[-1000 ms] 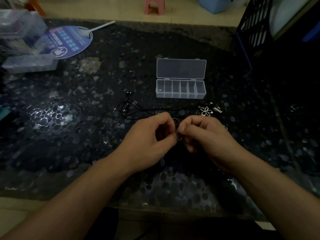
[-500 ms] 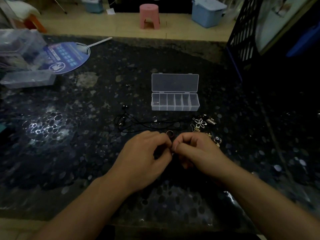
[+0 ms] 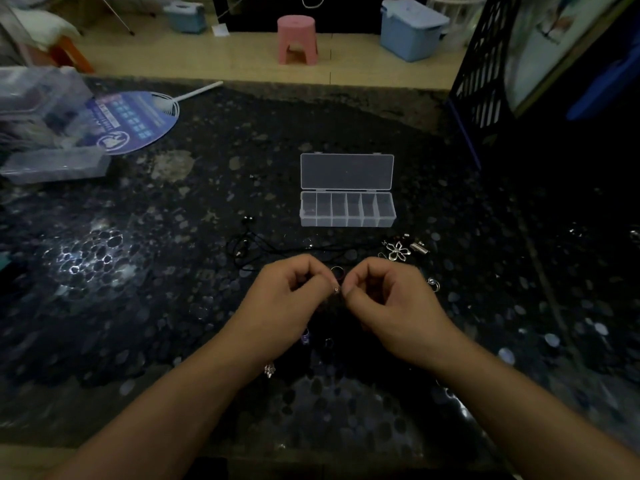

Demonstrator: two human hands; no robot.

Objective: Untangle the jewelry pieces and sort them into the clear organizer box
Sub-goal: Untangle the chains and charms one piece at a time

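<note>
The clear organizer box [image 3: 347, 209] lies open on the dark pebble-patterned table, its lid tipped back and its several compartments looking empty. In front of it a black cord necklace [image 3: 249, 249] trails to the left, and a silver flower pendant [image 3: 398, 251] with small metal pieces lies to the right. My left hand [image 3: 287, 299] and my right hand [image 3: 388, 299] meet fingertip to fingertip just in front of these, pinching a tiny jewelry piece [image 3: 336, 289] between them. A ring [image 3: 337, 271] sits just beyond the fingertips. Small charms [image 3: 304, 337] hang or lie under my hands.
A blue round hand fan [image 3: 135, 123] and clear plastic containers [image 3: 52, 164] occupy the far left of the table. A dark lattice rack [image 3: 485, 74] stands at the far right. A small earring [image 3: 433, 284] lies right of my right hand. A pink stool [image 3: 297, 38] stands on the floor beyond.
The view has tilted up, so the table things sit lower in the frame. My two hands have stayed together at the fingertips, working the small piece; charms now show beneath them.
</note>
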